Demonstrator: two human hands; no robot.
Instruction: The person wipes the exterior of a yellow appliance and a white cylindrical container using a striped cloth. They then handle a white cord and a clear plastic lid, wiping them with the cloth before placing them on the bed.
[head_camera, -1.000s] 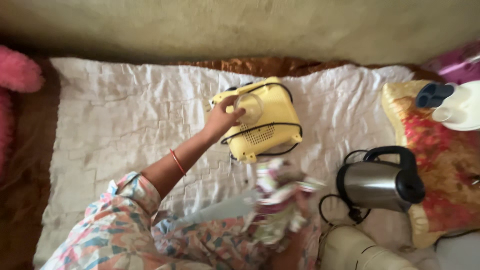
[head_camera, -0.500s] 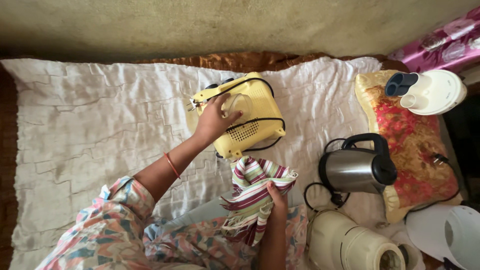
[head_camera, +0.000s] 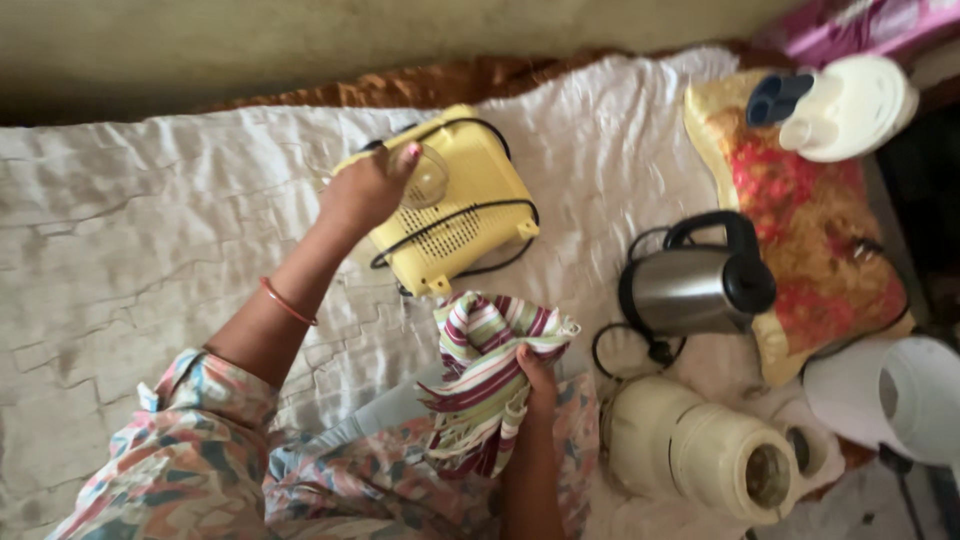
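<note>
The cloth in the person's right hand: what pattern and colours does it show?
The cloth has stripes of maroon, green, pink and cream, seen in the head view.

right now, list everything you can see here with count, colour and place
appliance: 1, yellow, black cord wound round it, middle of the sheet
kettle: 1, steel with black handle, right of the appliance
cloth: 1, striped, below the appliance
jar: 1, cream, on its side, bottom right
pillow: 1, red and gold, right
sheet: 1, white, underneath
left hand: on the appliance's round clear part
right hand: gripping the cloth
</note>
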